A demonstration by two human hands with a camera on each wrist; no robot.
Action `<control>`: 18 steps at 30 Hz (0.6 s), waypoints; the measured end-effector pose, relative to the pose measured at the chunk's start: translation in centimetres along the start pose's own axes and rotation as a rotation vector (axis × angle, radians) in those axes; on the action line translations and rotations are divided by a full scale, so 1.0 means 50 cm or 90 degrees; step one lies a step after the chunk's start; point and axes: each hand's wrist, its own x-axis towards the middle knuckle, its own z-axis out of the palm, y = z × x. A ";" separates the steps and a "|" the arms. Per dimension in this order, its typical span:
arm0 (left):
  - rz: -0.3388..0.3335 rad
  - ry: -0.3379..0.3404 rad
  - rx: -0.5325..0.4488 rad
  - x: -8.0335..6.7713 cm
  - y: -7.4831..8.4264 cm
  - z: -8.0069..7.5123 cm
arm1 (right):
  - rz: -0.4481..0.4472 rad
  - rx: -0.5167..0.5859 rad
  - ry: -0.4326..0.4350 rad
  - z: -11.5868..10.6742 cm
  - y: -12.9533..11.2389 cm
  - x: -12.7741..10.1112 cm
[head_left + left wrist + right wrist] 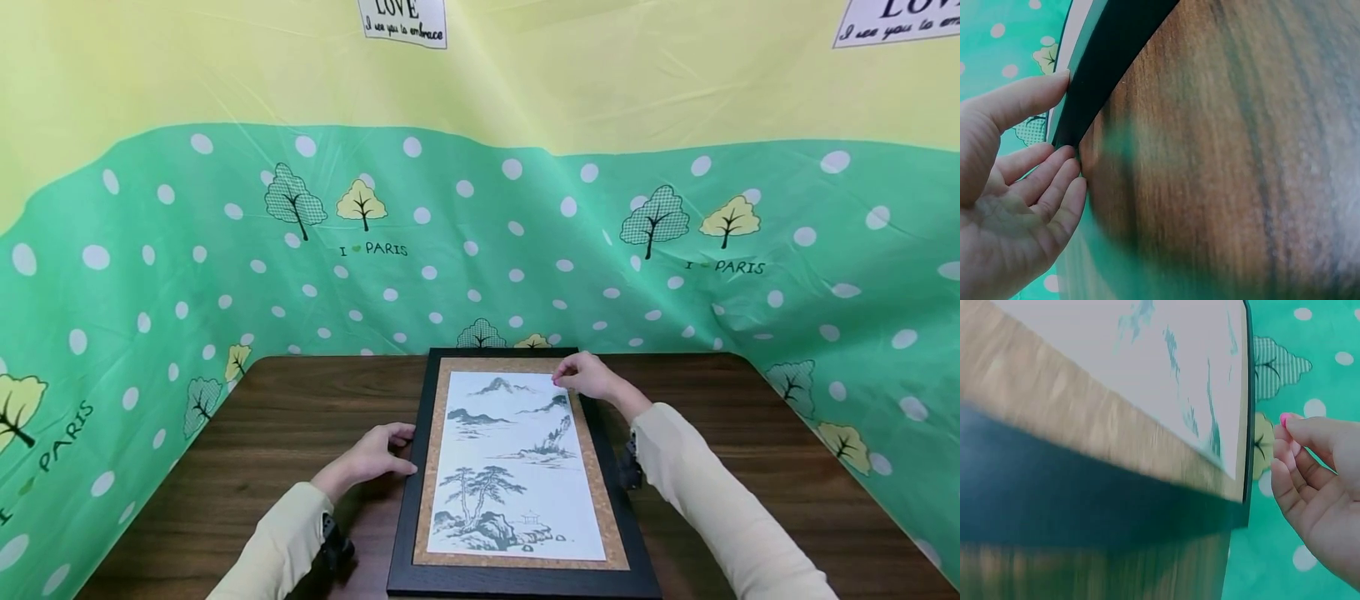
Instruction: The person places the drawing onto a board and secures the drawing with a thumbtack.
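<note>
A black-framed cork board [487, 365] lies on the table, its dark frame [525, 582] turned long side away from me. On the cork sits a white sheet with an ink landscape [517, 500] of mountains, pines and rocks. My left hand [371, 454] rests against the frame's left side, thumb and fingertips touching the edge, fingers fairly straight. Near the sheet's top right corner, my right hand [588, 377] pinches a small pink push pin [1284, 419] between thumb and forefinger. The pin's point is hidden, and contact with the sheet cannot be told.
The dark wooden table [315, 400] extends to both sides of the board. Behind it hangs a green and yellow cloth [480, 200] with white dots and printed trees. The board's far end reaches the table's back edge, close to the cloth.
</note>
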 end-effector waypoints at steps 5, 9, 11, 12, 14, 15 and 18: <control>0.005 0.003 -0.002 0.000 -0.001 -0.001 | -0.023 0.020 0.005 0.032 -0.018 0.025; 0.005 0.003 -0.008 0.000 -0.003 -0.003 | -0.023 0.039 0.003 0.060 -0.030 0.039; 0.004 0.003 -0.013 -0.001 -0.003 -0.004 | -0.023 0.040 0.005 0.075 -0.032 0.046; 0.003 0.004 -0.016 -0.001 -0.003 -0.004 | -0.024 0.045 0.005 0.083 -0.032 0.049; 0.002 0.004 -0.019 -0.001 -0.002 -0.003 | -0.022 0.050 0.004 0.097 -0.030 0.056; 0.001 0.004 -0.020 -0.001 -0.002 -0.003 | -0.018 0.055 0.005 0.104 -0.029 0.059; 0.004 0.003 -0.021 -0.002 -0.001 -0.001 | 0.001 0.066 0.014 0.120 -0.027 0.064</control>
